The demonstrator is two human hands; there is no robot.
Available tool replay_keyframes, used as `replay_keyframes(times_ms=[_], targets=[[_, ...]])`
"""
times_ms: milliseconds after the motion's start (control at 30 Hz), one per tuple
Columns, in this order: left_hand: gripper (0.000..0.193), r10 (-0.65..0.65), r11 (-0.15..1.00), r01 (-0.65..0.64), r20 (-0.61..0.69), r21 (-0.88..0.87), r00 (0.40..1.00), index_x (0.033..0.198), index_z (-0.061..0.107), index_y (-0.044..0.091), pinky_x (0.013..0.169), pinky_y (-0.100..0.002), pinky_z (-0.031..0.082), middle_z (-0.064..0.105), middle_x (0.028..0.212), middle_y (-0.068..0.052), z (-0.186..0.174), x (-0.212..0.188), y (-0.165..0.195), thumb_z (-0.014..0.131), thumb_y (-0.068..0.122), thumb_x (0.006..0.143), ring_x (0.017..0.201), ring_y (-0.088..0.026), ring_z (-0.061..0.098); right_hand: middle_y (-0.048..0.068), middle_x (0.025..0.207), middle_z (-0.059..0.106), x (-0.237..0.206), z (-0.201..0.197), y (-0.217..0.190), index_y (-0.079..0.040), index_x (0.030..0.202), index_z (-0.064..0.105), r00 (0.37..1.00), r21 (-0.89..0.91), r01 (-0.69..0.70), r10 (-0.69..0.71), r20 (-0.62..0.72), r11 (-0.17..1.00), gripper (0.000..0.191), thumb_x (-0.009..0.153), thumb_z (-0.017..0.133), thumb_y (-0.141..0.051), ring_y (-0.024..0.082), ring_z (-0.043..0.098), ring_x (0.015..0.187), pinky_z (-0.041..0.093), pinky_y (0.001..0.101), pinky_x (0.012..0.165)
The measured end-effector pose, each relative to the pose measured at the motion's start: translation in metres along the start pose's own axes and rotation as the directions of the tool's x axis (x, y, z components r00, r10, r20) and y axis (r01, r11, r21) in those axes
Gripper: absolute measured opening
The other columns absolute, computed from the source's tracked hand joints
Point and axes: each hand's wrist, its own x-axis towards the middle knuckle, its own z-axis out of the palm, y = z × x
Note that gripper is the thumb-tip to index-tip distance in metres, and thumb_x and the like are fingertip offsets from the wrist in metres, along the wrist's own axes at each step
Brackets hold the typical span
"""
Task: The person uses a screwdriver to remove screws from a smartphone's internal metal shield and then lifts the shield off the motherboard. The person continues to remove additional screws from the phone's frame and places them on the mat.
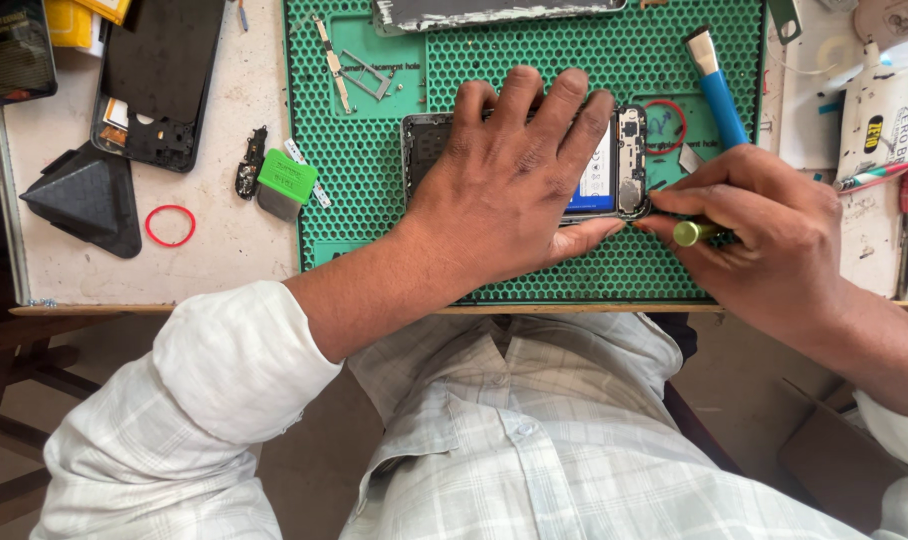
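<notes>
Left hand: laid flat, palm down, on the opened phone; fingers spread toward 12 o'clock, thumb tip at the phone's lower edge. It presses rather than grasps; nothing is enclosed in it.

Right hand: at 3 o'clock of the phone, fingers pinched together around a thin tool with a yellow-green metal handle. The tool points toward 9 o'clock; its tip meets the phone's lower right corner, just beside the left thumb.

Opened phone: lies near the centre of the green mat, back cover off. A blue-labelled battery and a strip of dark circuitry show at its 3 o'clock end; the rest is hidden under the left hand.

Green mat: perforated work surface with moulded trays, covering the middle of the bench.

Blue-handled brush: on the mat at 1 o'clock of the phone, pale bristles toward 12 o'clock, apart from both hands.

Red ring on mat: just beside the phone's 3 o'clock end.

Metal brackets: in a mat tray at 11 o'clock of the phone.

Second phone frame: black, on the bare bench at 10 o'clock, well apart from the mat's centre.

Green block: off the mat's left edge, at 9 o'clock of the phone.

Red ring on bench: at 8 o'clock of the green block.

Black triangular stand: near the bench's left edge.
</notes>
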Motion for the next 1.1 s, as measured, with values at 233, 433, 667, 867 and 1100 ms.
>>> replay_keyframes(times_ms=[233,433,667,867,1100], targets=[[0.097,-0.020,0.997,0.023,0.051,-0.068,0.998,0.144,0.050,-0.005,0.100,-0.055,0.038,0.044,0.139,-0.019,-0.001,0.006,0.000,0.068,0.074,0.090,0.123,-0.037,0.042,0.012,0.093,0.069,-0.002,0.000,-0.002,0.004,0.100,0.075,0.995,-0.129,0.090,-0.084,0.057,0.988,0.029,0.071,0.079,0.009,0.023,0.071,0.076,0.056,0.0346,0.063],[0.096,-0.034,0.998,0.036,0.037,-0.057,0.999,0.144,0.051,-0.004,0.102,-0.056,0.037,0.044,0.138,-0.021,-0.003,0.007,0.002,0.069,0.073,0.089,0.123,-0.037,0.042,0.012,0.093,0.068,-0.002,-0.003,0.001,0.005,0.102,0.075,0.980,-0.194,0.177,-0.156,0.120,0.965,0.031,0.072,0.083,0.000,0.024,0.070,0.075,0.057,0.0355,0.062],[0.097,-0.036,0.997,0.039,0.039,-0.072,0.999,0.145,0.051,-0.004,0.102,-0.054,0.035,0.043,0.138,-0.020,-0.006,0.007,-0.002,0.069,0.074,0.090,0.125,-0.034,0.041,0.009,0.095,0.065,-0.005,0.000,0.006,0.001,0.105,0.075,0.992,-0.139,0.066,-0.050,0.120,0.988,0.021,0.087,0.084,-0.006,0.024,0.070,0.081,0.055,0.0376,0.067],[0.095,-0.037,0.985,0.042,0.035,-0.165,0.999,0.147,0.050,-0.004,0.100,-0.051,0.034,0.042,0.138,-0.016,-0.009,0.007,-0.006,0.074,0.068,0.089,0.124,-0.031,0.040,0.009,0.092,0.064,-0.005,0.000,0.008,-0.001,0.104,0.075,0.993,-0.123,0.021,-0.006,0.122,0.992,0.020,0.086,0.084,-0.004,0.024,0.069,0.078,0.054,0.0382,0.065],[0.099,0.009,0.995,-0.005,0.035,-0.099,0.999,0.141,0.056,-0.007,0.094,-0.048,0.039,0.047,0.130,-0.016,-0.014,0.012,-0.006,0.076,0.070,0.084,0.119,-0.031,0.043,0.009,0.091,0.064,-0.002,-0.001,0.010,0.000,0.102,0.075,0.989,-0.120,0.040,-0.023,0.143,0.992,0.022,0.082,0.085,-0.003,0.024,0.069,0.077,0.054,0.0395,0.064]])
